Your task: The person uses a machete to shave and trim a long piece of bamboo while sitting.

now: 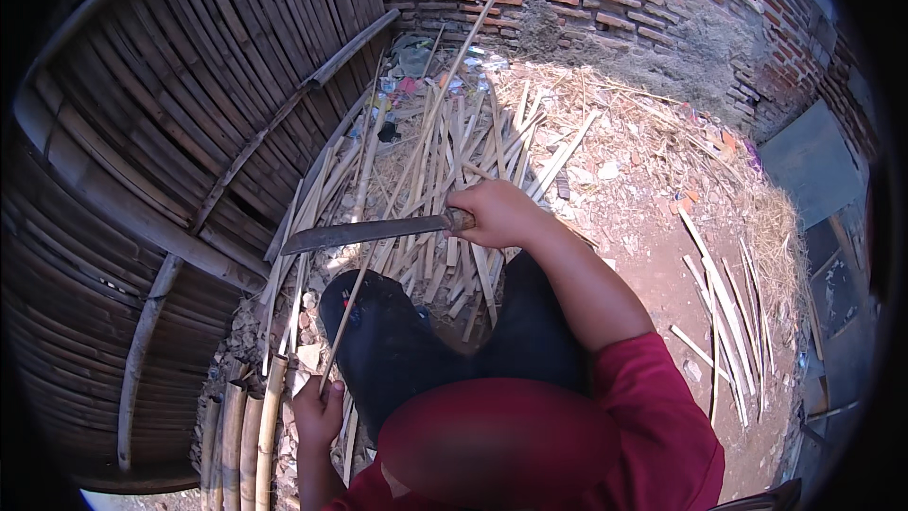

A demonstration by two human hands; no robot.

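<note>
My right hand is wrapped round the wooden handle of a machete. Its long dark blade points left, roughly level, above my knees. Low on the left, my left hand is closed, thumb up, on the near end of a thin bamboo strip. The strip slants up past my left knee and crosses the blade's line; whether the blade touches it I cannot tell. Beyond my knees lies a loose pile of split bamboo strips, some of them reaching between my legs.
A bamboo-slat wall stands close on the left. Upright bamboo poles are beside my left hand. A brick wall closes the far side. More strips lie on the dirt at right, near grey panels. Litter is scattered beyond the pile.
</note>
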